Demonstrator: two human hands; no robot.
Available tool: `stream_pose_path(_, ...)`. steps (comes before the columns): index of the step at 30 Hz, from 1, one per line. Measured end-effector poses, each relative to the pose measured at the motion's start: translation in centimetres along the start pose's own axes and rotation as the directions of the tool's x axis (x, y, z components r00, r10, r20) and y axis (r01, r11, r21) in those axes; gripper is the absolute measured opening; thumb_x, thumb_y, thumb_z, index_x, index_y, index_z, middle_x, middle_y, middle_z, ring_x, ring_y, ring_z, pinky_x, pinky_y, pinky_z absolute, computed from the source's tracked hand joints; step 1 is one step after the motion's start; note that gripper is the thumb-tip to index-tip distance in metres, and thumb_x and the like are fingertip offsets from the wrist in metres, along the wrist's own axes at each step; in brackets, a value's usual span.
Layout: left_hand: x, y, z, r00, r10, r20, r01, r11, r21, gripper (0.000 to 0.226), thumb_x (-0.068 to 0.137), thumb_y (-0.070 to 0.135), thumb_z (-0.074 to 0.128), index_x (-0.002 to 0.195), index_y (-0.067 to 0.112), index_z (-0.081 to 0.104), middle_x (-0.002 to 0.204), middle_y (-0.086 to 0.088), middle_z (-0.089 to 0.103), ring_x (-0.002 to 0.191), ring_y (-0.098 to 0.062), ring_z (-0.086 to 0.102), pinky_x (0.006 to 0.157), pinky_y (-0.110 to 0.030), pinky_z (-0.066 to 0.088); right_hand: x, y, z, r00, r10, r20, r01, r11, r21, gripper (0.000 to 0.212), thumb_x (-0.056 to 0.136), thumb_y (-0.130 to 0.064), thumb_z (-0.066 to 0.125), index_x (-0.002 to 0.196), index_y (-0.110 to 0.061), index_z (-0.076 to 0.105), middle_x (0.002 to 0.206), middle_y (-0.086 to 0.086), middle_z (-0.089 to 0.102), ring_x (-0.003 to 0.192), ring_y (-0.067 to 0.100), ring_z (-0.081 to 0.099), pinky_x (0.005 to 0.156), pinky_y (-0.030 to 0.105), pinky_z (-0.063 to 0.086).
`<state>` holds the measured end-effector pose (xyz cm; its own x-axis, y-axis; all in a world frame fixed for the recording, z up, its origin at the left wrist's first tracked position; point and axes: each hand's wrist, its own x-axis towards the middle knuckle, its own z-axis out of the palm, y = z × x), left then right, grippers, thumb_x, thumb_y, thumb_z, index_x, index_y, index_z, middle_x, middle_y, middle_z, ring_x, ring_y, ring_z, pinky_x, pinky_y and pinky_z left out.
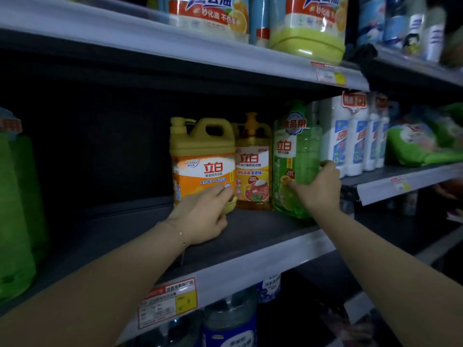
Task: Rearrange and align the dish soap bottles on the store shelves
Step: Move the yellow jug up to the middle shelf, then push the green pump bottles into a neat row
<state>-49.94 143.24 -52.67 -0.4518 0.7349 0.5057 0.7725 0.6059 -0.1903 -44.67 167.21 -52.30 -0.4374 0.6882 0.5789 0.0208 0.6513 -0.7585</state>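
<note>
Middle shelf [250,236]: a dark flat board with a grey front edge. Three soap bottles stand on it in a row, close side by side.
Yellow jug [203,159]: it is on the left of the row. It has a handle on top and an orange and white label. It stands upright.
Orange bottle [253,169]: it is in the middle, just beside the yellow jug, and set a bit further back. It has a pump on top.
Green bottle [297,161]: it is on the right of the row, nearest the shelf's front edge. It looks tipped a little.
Left hand [208,216]: it is low at the front of the yellow jug. The fingers [225,194] are curled and touch the bottom of the label. It does not wrap around the jug.
Right hand [318,189]: it holds the green bottle low down. The thumb is on the front and the other fingers go around the right side.
White bottles [350,139]: they stand on the next shelf to the right.
Price tag [167,304]: it is red, white and yellow, on the front edge under the left arm.
Top shelf [175,43]: big bottles with blue and orange labels stand up there.
</note>
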Motion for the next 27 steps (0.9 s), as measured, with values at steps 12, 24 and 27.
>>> stream_pose_path(12, -0.1, 1.6, -2.4, 0.977, 0.055, 0.207, -0.058, 0.998, 0.005, 0.037, 0.092, 0.029, 0.054, 0.126, 0.023, 0.039, 0.125, 0.003, 0.045, 0.105, -0.018, 0.050, 0.077, -0.029, 0.044, -0.3, -0.5, -0.1, 0.943, 0.297, 0.149, -0.331, 0.870, 0.364, 0.077, 0.054, -0.022, 0.092, 0.118, -0.011, 0.049, 0.117, 0.011, 0.063, 0.106, 0.031, 0.061, 0.092, 0.046, 0.051)
stream_pose_path(24, 0.8, 5.9, -5.4, 0.852, -0.378, 0.362, 0.503, 0.401, -0.766, 0.040, 0.092, 0.054, 0.050, 0.104, 0.016, 0.057, 0.101, -0.005, 0.061, 0.092, -0.019, 0.058, 0.091, -0.034, 0.047, -4.9, -4.4, -7.1, 0.685, 0.176, 0.707, -0.717, 0.337, 0.610, 0.031, 0.082, -0.028, 0.065, 0.107, -0.010, 0.067, 0.099, 0.017, 0.073, 0.081, 0.035, 0.072, 0.072, 0.049, 0.058)
stream_pose_path(27, -0.1, 7.4, -6.5, 0.773, -0.269, 0.574, 0.596, -0.003, -0.803, 0.058, 0.088, 0.068, 0.038, 0.103, 0.017, 0.060, 0.104, -0.009, 0.067, 0.106, -0.027, 0.061, 0.097, -0.040, 0.044, -7.2, -4.9, -8.8, 0.610, 0.098, 0.786, -0.776, 0.272, 0.568, 0.029, 0.088, -0.031, 0.057, 0.101, -0.007, 0.066, 0.090, 0.017, 0.074, 0.071, 0.033, 0.072, 0.069, 0.050, 0.057)
